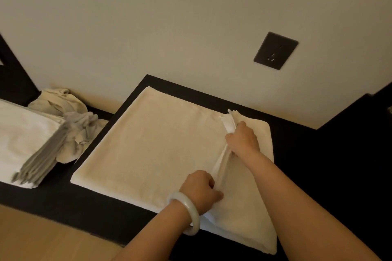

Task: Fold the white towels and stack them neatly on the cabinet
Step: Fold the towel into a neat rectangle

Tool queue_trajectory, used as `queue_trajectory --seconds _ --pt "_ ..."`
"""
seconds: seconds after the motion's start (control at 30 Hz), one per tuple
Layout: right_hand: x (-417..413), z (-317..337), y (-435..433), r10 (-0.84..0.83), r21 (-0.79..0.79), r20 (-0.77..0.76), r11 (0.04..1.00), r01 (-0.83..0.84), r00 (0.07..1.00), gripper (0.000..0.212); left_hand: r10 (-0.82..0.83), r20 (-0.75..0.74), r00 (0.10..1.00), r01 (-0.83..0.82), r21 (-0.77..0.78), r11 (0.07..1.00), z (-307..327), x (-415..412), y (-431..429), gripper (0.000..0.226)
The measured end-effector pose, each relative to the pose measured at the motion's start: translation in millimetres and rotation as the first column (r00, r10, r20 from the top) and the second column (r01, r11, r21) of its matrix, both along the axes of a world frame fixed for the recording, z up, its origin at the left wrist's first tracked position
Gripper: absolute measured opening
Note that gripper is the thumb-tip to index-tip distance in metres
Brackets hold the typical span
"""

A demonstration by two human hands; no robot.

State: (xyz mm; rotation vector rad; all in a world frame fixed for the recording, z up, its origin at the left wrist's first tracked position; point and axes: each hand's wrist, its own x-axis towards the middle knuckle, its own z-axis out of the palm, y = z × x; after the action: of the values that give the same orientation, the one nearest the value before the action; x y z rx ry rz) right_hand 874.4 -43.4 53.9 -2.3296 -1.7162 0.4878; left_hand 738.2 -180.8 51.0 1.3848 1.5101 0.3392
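A white towel (pixel 157 146) lies spread flat on the dark cabinet (pixel 318 165). Along its right part a raised ridge of cloth runs between my two hands. My left hand (pixel 201 192), with a pale bangle on the wrist, pinches the near end of that ridge. My right hand (pixel 241 139) grips the far end, with a bunched tuft of towel sticking up past its fingers. A stack of folded white towels (pixel 23 142) sits at the left, on a lower dark surface.
A heap of crumpled white towels (pixel 67 112) lies between the folded stack and the wall. A dark wall socket (pixel 275 50) sits above the cabinet. Light wooden floor (pixel 42 237) shows at the lower left.
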Motion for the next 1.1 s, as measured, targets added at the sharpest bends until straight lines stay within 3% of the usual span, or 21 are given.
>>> queue_trajectory --seconds 0.07,0.1,0.2,0.3,0.37,0.4,0.47,0.53,0.6,0.67,0.7,0.73,0.8,0.87,0.97,1.03,1.1 --pt "-5 2 -1 0.082 0.148 -0.032 0.986 -0.076 0.996 0.037 0.063 0.014 0.998 -0.064 0.056 0.996 1 -9 -5 0.018" --pt "-11 2 -2 0.146 0.134 -0.06 0.982 -0.137 0.987 0.039 0.069 -0.038 0.997 -0.066 0.08 0.995 1 -14 -7 0.016" --pt "-23 -3 -4 0.241 -0.096 -0.032 0.965 -0.244 0.97 0.053 0.05 -0.17 0.984 -0.037 0.08 0.996 -1 -18 -14 0.015" --pt "-31 -6 4 0.191 -0.196 0.11 0.966 -0.167 0.975 0.071 0.042 -0.258 0.965 0.007 0.185 0.983 0 -10 -21 0.006" --pt "-38 -7 8 0.178 -0.225 0.158 0.964 -0.14 0.971 0.087 0.044 -0.307 0.951 0.022 0.209 0.978 1 -7 -22 0.015" --pt "-41 -6 11 0.178 -0.229 0.166 0.964 -0.138 0.97 0.087 0.043 -0.3 0.953 0.016 0.191 0.981 2 -7 -19 0.016" --pt "-44 -3 17 0.173 -0.181 0.155 0.973 -0.145 0.973 0.064 0.04 -0.216 0.975 -0.005 0.161 0.987 6 -11 -13 0.01" --pt "-43 -1 21 0.125 -0.036 0.113 0.992 -0.121 0.986 0.04 0.05 -0.138 0.989 -0.028 0.154 0.988 6 -16 -8 0.021" --pt "-41 -1 22 0.134 0.049 -0.014 0.99 -0.133 0.991 0.044 0.091 -0.116 0.989 -0.071 0.169 0.983 3 -24 -5 0.028" --pt "-39 -2 19 0.199 -0.035 -0.237 0.976 -0.213 0.951 0.054 0.108 -0.14 0.984 -0.084 0.165 0.983 -1 -28 -6 0.029" --pt "-35 -3 18 0.214 -0.053 -0.279 0.97 -0.237 0.936 0.056 0.118 -0.138 0.983 -0.096 0.157 0.983 -2 -29 -6 0.025" --pt "-29 -3 15 0.221 -0.015 -0.244 0.973 -0.231 0.944 0.055 0.127 -0.129 0.984 -0.107 0.15 0.983 -1 -29 -5 0.021" --pt "-8 -4 5 0.171 0.163 -0.002 0.972 -0.168 0.985 0.053 0.1 -0.141 0.985 -0.082 0.128 0.988 1 -27 -3 0.027" --pt "18 -15 -14 0.174 0.133 0.225 0.969 -0.207 0.959 0.057 0.041 -0.19 0.981 -0.018 0.119 0.993 5 -26 -3 0.035" --pt "48 -37 -33 0.263 -0.054 0.218 0.965 -0.258 0.94 0.061 -0.036 -0.272 0.961 0.061 0.085 0.994 8 -28 3 0.04" --pt "57 -38 -28 0.263 -0.02 0.157 0.965 -0.263 0.952 0.062 -0.061 -0.291 0.955 0.089 0.085 0.992 11 -26 19 0.046" --pt "62 -39 -24 0.207 0.055 0.198 0.974 -0.222 0.958 0.064 -0.014 -0.228 0.973 0.043 0.125 0.991 13 -18 47 0.057"
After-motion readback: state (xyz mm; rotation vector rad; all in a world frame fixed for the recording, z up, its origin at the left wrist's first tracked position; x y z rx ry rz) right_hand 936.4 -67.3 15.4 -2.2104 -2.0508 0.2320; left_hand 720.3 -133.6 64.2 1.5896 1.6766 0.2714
